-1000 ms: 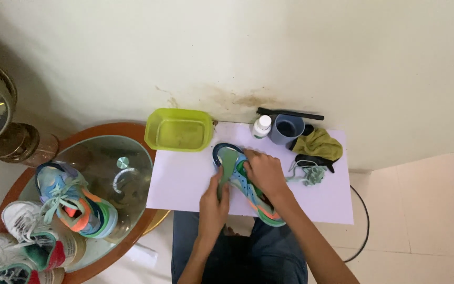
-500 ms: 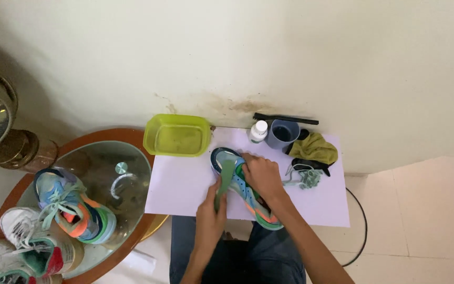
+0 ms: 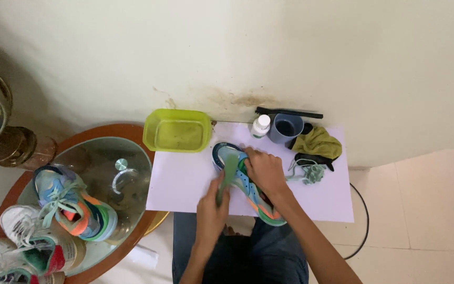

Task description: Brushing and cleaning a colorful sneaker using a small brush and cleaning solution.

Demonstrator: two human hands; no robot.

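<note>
A multicoloured sneaker (image 3: 253, 197) in teal, blue and orange lies on a white sheet (image 3: 185, 181), its heel end toward the wall. My right hand (image 3: 265, 171) presses down on its upper and holds it. My left hand (image 3: 212, 208) grips a green insole (image 3: 229, 168) that sticks out of the shoe's opening. A loose bundle of pale green laces (image 3: 307, 171) lies just right of the shoe.
A lime green plastic tub (image 3: 177, 130), a small white bottle (image 3: 260, 126), a grey cup (image 3: 286, 128), a black brush (image 3: 289, 112) and a yellow-green cloth (image 3: 317, 143) stand along the wall. On the round glass table (image 3: 127, 184) at left lie more sneakers (image 3: 72, 202).
The view has shifted slightly. My left hand has drawn back toward me along the green insole; my right hand stays on the shoe.
</note>
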